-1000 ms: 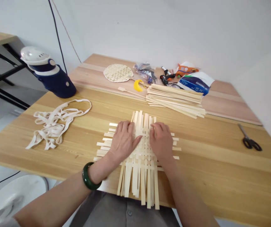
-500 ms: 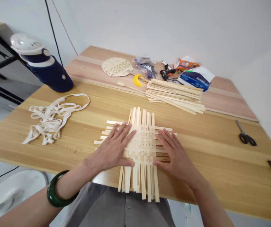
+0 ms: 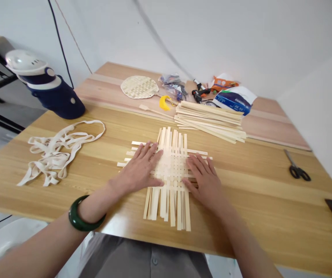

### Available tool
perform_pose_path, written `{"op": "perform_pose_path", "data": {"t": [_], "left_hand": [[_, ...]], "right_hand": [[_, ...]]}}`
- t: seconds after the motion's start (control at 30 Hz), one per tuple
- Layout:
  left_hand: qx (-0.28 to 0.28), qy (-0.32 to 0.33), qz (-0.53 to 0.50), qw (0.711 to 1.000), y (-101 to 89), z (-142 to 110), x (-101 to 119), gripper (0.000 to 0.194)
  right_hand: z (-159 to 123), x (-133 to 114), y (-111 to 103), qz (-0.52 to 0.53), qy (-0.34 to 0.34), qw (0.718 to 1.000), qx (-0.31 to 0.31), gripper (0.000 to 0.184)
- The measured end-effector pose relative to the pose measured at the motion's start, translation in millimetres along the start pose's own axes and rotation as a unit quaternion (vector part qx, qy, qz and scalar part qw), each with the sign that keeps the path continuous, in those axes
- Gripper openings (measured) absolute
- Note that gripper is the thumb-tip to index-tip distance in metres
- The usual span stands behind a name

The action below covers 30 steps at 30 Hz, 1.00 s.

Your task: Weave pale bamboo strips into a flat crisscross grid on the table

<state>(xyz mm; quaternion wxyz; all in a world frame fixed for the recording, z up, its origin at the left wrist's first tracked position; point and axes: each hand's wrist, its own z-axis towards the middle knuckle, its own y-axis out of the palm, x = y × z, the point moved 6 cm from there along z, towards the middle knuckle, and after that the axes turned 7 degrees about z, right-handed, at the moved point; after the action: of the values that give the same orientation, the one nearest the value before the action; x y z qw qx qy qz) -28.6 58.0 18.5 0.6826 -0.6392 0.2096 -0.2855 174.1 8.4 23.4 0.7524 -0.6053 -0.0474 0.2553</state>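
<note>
A flat weave of pale bamboo strips (image 3: 173, 170) lies on the wooden table (image 3: 258, 216), with long loose ends sticking out on all sides. My left hand (image 3: 141, 168) rests flat on its left half, fingers apart. My right hand (image 3: 203, 181) lies on its right side, also spread and holding nothing. Both palms hide part of the weave. A green bangle (image 3: 83, 214) circles my left wrist. Behind the weave, a stack of loose bamboo strips (image 3: 209, 121) lies just out of reach of my fingertips.
A tangle of cream ribbon (image 3: 58, 152) lies to the left. Scissors (image 3: 297, 170) sit at the right. On the raised back board are a small woven fan (image 3: 139, 87), plastic bags (image 3: 174, 87) and a glue gun (image 3: 200, 94). A navy-and-white cap (image 3: 50, 90) stands at far left.
My hands have gone from curled on the weave to lying flat with fingers spread. The view has shifted slightly; the weave itself stays in place.
</note>
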Motion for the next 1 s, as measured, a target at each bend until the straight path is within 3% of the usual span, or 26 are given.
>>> {"op": "perform_pose_path", "data": {"t": [0.13,0.3,0.47,0.73,0.87,1.0], "left_hand": [[0.031,-0.044,-0.011,0.998,-5.4,13,11,0.083],[0.056,-0.086,0.006,0.995,5.0,28,21,0.075],[0.084,-0.109,-0.004,0.99,9.7,27,18,0.078],[0.107,-0.113,-0.036,0.987,4.3,29,17,0.056],[0.122,-0.134,-0.018,0.983,2.0,32,18,0.057],[0.115,-0.166,0.011,0.979,0.4,37,20,0.041]], "right_hand": [[25,-8,-3,0.019,0.071,0.995,0.067,0.043],[55,-17,21,0.016,0.115,0.986,0.118,0.037],[57,-15,33,0.036,0.101,0.982,0.158,0.038],[59,-16,29,0.015,0.115,0.984,0.132,0.039],[61,-17,32,-0.006,0.12,0.986,0.115,0.04],[64,-17,34,-0.027,0.123,0.985,0.115,0.037]]}}
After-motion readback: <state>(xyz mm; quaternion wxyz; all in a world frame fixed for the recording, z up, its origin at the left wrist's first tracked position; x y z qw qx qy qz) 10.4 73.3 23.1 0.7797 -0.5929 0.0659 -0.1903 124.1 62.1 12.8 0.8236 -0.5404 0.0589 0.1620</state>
